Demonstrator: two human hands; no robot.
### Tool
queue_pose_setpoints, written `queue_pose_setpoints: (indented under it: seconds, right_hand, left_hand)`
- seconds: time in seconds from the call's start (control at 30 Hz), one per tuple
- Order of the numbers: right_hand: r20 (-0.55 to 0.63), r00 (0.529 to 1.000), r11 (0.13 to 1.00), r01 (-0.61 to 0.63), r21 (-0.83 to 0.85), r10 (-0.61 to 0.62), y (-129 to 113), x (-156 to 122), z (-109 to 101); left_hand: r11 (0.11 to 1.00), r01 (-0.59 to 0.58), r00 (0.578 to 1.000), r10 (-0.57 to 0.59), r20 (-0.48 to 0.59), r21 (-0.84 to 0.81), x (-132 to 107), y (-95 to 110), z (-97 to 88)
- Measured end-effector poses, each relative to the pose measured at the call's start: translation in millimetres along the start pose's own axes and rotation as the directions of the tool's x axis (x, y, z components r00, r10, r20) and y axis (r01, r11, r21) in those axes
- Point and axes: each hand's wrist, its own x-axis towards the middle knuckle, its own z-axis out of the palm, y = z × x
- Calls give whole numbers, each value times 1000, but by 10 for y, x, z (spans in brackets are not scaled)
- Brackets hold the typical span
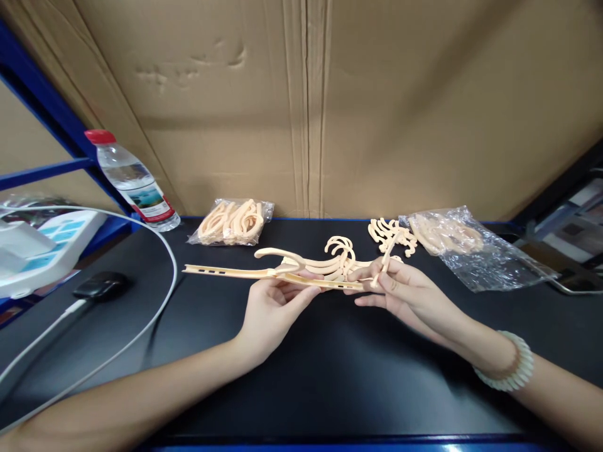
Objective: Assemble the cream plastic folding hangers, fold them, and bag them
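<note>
My left hand (268, 317) is closed around the middle of a beige plastic clothes hanger (230, 272), held nearly level above the black table with its slotted edge facing me. The hanger's hook points to the left. In my right hand (417, 298) a thin beige plastic piece (387, 254) is pinched between thumb and fingers, at the hanger's right end. Whether the piece touches the hanger is hard to make out. Just behind my hands lie several more beige hangers (313, 265), partly hidden. Beyond my right hand sits a pile of small beige curved pieces (389, 233).
A clear bag of beige parts (230, 223) lies at the back left; another opened bag (447, 235) is at the back right. A water bottle (136, 182), a white cable (172, 251), a black plug (101, 285) and a white power strip (51, 251) occupy the left. Cardboard (226, 125) stands behind.
</note>
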Motion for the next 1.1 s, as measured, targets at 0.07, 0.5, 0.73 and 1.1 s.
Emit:
queue_pose_setpoints:
  seconds: [0.07,0.5,0.73,1.1]
  right_hand:
    - [29,999,1000,-20,-10,20,-22,-13,0]
    - [33,997,998,-65,23,64,11,-40,15]
    - [56,995,996,-80,49,77,25,-31,-1]
    - [-8,1000,1000,13,7,-13,42,-38,52]
  left_hand:
    - [1000,-19,1000,19,3,9,-2,0,4]
    - [989,-134,990,132,40,65,-45,9,42]
    - [971,-218,972,207,107,95,-60,-8,10]
    - [989,-143,988,141,56,33,-60,50,91]
